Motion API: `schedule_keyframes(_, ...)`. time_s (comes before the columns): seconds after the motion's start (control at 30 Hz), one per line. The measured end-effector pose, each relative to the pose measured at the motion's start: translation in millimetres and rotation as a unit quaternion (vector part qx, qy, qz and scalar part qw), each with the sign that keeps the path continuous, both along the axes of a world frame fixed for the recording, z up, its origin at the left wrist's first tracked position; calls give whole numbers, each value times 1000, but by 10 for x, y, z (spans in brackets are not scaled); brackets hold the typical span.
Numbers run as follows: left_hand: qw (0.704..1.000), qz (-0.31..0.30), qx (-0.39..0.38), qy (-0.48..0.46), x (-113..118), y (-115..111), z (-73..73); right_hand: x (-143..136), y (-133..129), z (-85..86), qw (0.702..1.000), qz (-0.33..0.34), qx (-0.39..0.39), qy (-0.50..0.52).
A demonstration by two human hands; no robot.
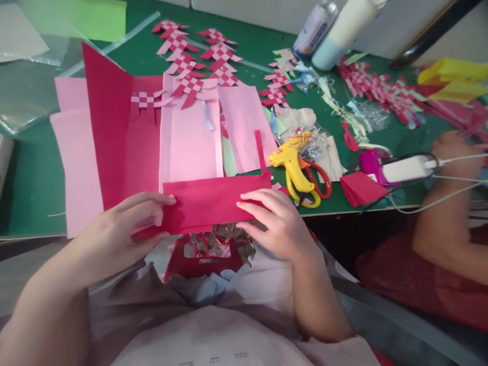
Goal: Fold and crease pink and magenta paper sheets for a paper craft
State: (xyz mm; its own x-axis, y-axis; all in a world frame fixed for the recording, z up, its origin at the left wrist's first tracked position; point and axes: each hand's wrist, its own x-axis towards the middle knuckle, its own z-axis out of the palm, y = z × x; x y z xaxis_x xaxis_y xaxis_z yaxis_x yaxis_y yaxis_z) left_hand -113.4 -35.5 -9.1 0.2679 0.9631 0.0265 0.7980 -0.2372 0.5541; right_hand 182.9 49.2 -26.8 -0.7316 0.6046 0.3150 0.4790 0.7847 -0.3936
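Observation:
Between my hands, at the table's front edge, is a folded sheet of red paper [213, 203]. My left hand [129, 229] grips its left end, thumb and fingers on either side of the layers. At the right end, the fingers of my right hand [272, 218] lie over the front face, the thumb hidden from view. Just beyond are pink paper sheets [190, 142] and a standing red folded sheet [110, 122]. A small woven paper fish [145, 99] rests on the red paper. A narrow red strip [260, 150] sticks up behind the held sheet.
Yellow-handled scissors [314, 198] and a yellow glue gun [292, 160] lie to the right. Rows of woven fish [179, 51] line the back, near a can [314, 30] and a bottle [343, 35]. A co-worker's arm [442, 203] and white cables [457, 178] are at far right.

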Motion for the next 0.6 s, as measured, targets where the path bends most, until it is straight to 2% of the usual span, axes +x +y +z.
schedule_keyframes(0.3, 1000, -15, 8, -24, 25, -69, -33, -556, -129, 9, 998, 66, -6, 0)
schedule_keyframes(0.6, 994, -31, 101, 37, -113, -166, -3, -726, -101, -83, 996, 83, -26, 6)
